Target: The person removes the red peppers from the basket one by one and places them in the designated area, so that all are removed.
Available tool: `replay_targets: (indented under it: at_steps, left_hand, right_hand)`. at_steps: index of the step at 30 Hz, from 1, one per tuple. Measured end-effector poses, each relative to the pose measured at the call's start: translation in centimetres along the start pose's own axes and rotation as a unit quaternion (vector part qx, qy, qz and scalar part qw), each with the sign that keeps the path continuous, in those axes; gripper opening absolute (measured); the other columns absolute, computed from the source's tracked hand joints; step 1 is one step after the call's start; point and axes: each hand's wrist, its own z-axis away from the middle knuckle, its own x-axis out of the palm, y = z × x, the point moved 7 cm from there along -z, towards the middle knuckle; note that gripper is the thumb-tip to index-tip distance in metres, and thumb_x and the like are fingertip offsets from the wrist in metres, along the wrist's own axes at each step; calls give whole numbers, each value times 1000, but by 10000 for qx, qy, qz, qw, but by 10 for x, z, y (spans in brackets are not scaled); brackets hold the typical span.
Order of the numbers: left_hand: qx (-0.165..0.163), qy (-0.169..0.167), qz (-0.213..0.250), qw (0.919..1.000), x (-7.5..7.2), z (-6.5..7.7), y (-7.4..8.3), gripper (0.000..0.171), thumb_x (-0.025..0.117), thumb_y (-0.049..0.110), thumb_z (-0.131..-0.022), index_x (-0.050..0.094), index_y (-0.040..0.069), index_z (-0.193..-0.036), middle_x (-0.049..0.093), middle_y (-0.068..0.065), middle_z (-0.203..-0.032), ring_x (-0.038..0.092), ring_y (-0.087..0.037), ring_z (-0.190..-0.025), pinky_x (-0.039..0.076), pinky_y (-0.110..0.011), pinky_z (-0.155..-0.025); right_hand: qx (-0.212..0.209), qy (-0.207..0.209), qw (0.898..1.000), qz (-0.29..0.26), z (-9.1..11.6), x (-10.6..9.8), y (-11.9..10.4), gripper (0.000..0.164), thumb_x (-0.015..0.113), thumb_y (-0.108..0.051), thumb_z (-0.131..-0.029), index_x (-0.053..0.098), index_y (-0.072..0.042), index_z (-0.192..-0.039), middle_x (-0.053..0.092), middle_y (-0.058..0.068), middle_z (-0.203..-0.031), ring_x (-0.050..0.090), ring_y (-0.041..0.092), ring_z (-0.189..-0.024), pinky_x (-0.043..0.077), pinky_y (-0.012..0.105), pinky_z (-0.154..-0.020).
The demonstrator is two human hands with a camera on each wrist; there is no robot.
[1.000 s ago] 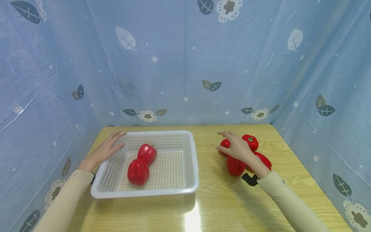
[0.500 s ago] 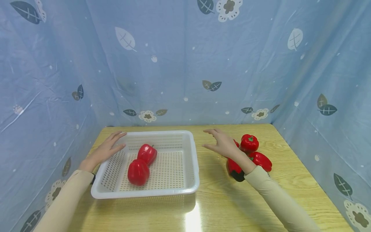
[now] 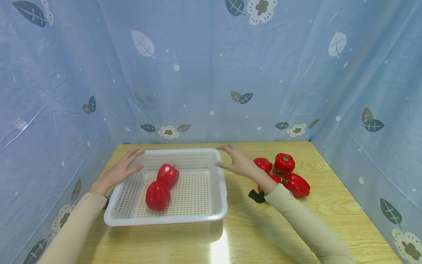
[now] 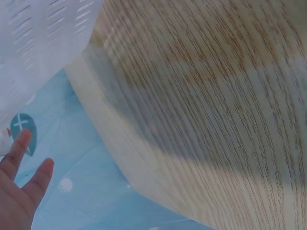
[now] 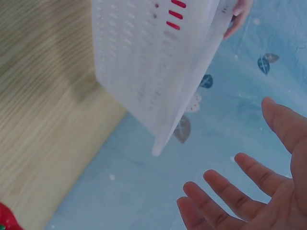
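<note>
A white plastic basket [image 3: 168,220] with slotted walls stands on the left half of the wooden table. Inside it, a red bell pepper [image 3: 158,196] leans against a second bell pepper [image 3: 167,175]. My left hand [image 3: 118,171] is at the basket's left end, fingers extended over the rim and thumb spread apart. My right hand [image 3: 241,162], holding nothing, has its fingertips right by the basket's right rim in the head view. Its fingers and thumb are spread apart in the right wrist view, facing the basket's slotted side wall [image 5: 139,52].
Several red bell peppers lie to the right, among them an upright pepper [image 3: 285,164] and one on its side [image 3: 297,185]. The right forearm partly covers another pepper [image 3: 274,178]. A blue patterned curtain [image 3: 211,73] encloses the table [image 3: 184,242].
My right hand has moved left from above the loose peppers to the basket's right rim, uncovering more of them. The left hand and the basket have stayed in place.
</note>
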Motion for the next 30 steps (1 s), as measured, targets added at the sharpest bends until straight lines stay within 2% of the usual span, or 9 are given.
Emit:
replay_targets:
  at_steps: [9,19,30]
  left_hand:
    - [11,45,-49,10000,1,-1,1,64,54,44,-90,28,27,-146,15,-12,-153,19,-43,-136,24,-73,-95]
    - [-25,3,-97,9999,1,-2,3,65,54,44,-90,27,27,-146,15,-11,-154,20,-43,-135,24,-73,-94]
    - [-47,9,-136,9999,1,-1,3,64,53,43,-91,26,27,-147,15,-13,-153,20,-44,-135,24,-73,-95]
  right_hand:
    - [-274,-436,9983,-259,-17,12,-17,60,64,-47,-83,49,-17,-133,52,5,-130,53,23,-116,48,44,-89]
    - [-555,-799,9949,-269,-41,26,-40,63,65,-45,-83,46,-16,-136,53,7,-129,53,24,-115,47,43,-92]
    - [-478,-1267,9898,-436,-62,50,-54,66,65,-47,-83,42,-18,-138,47,6,-137,48,21,-122,44,41,-96]
